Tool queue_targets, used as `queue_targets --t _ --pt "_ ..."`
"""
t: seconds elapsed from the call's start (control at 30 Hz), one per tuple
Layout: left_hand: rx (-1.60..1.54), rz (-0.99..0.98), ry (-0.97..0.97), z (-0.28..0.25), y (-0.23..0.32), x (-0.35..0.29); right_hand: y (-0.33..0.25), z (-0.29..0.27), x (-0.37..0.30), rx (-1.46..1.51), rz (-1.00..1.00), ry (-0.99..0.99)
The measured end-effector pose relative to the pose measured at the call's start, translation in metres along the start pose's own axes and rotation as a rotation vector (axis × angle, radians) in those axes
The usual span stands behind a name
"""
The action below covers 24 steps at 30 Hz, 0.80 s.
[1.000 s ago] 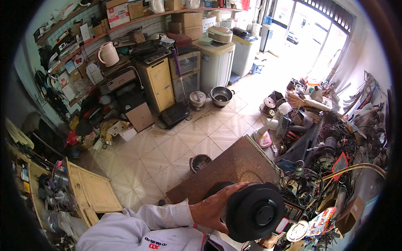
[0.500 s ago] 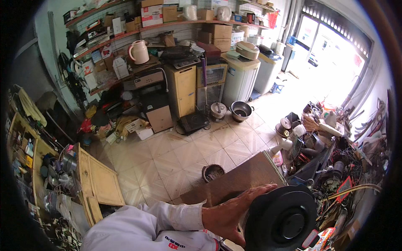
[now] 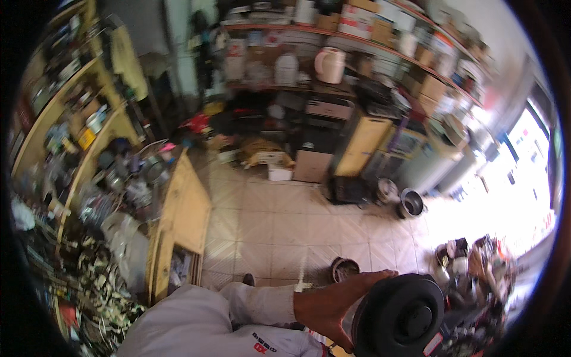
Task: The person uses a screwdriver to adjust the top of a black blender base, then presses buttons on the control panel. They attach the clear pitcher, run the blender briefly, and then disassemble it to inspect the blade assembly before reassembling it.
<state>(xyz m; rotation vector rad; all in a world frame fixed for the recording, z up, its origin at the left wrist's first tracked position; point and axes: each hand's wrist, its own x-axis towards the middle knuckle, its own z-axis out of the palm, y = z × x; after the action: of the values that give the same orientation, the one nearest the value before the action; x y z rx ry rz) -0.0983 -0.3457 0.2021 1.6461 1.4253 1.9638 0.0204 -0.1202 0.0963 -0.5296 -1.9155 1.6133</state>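
Note:
My left hand (image 3: 333, 306) reaches across from the left in a pale sleeve, its fingers and thumb wrapped round the side of a round black thing (image 3: 398, 318). That thing has a wide disc-shaped face with a raised round knob in its centre, and a paler side next to my palm. I cannot tell its exact kind. A small red-edged piece (image 3: 433, 345) shows at its lower right rim. My right hand does not appear in the picture.
An open yellow cabinet (image 3: 187, 208) full of loose parts stands at the left. Tiled floor (image 3: 267, 223) lies ahead, with a bowl of bits (image 3: 344, 269) and a black pot (image 3: 410, 204). Heaped scrap (image 3: 476, 268) fills the right side. A pink kettle (image 3: 329, 64) stands at the back.
The view has swung left, so the room has shifted rightward and more of the yellow cabinet shows. My left hand keeps its hold on the round black thing, which sits slightly lower in the picture.

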Motion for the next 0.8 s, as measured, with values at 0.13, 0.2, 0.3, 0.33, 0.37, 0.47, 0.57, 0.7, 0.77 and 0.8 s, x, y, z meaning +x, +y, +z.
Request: queue_targets --t 0.13,0.2,0.3,0.33,0.37,0.47,0.57,0.7,0.77,0.8 --pt "0.086 -0.03 0.12 -0.059 0.025 -0.05 -0.008 0.082 0.01 -0.006 -0.014 -0.169" --pt "0.123 -0.053 0.179 -0.084 0.037 -0.074 -0.012 0.122 0.012 -0.006 -0.017 -0.245" --pt "0.185 -0.089 0.25 -0.126 0.055 -0.111 -0.018 0.179 0.011 -0.003 -0.028 -0.339" --pt "0.193 -0.104 0.268 -0.138 0.06 -0.122 -0.02 0.196 0.011 -0.002 -0.033 -0.366" --pt "0.2 -0.119 0.285 -0.149 0.066 -0.132 -0.023 0.211 0.009 -0.004 -0.035 -0.392" --pt "0.155 -0.163 0.358 -0.179 0.079 -0.154 -0.03 0.248 0.006 -0.013 -0.05 -0.448" --pt "-0.027 -0.214 0.476 -0.197 0.078 -0.154 -0.035 0.263 0.006 -0.034 -0.07 -0.479" --pt "-0.171 -0.261 0.606 -0.22 0.081 -0.164 -0.036 0.268 0.012 -0.033 -0.138 -0.567" --pt "0.121 -0.342 0.558 -0.239 0.082 -0.182 -0.036 0.274 0.023 -0.029 -0.219 -0.673" --pt "0.12 -0.372 0.621 -0.238 0.077 -0.196 -0.036 0.279 0.027 -0.045 -0.285 -0.735"
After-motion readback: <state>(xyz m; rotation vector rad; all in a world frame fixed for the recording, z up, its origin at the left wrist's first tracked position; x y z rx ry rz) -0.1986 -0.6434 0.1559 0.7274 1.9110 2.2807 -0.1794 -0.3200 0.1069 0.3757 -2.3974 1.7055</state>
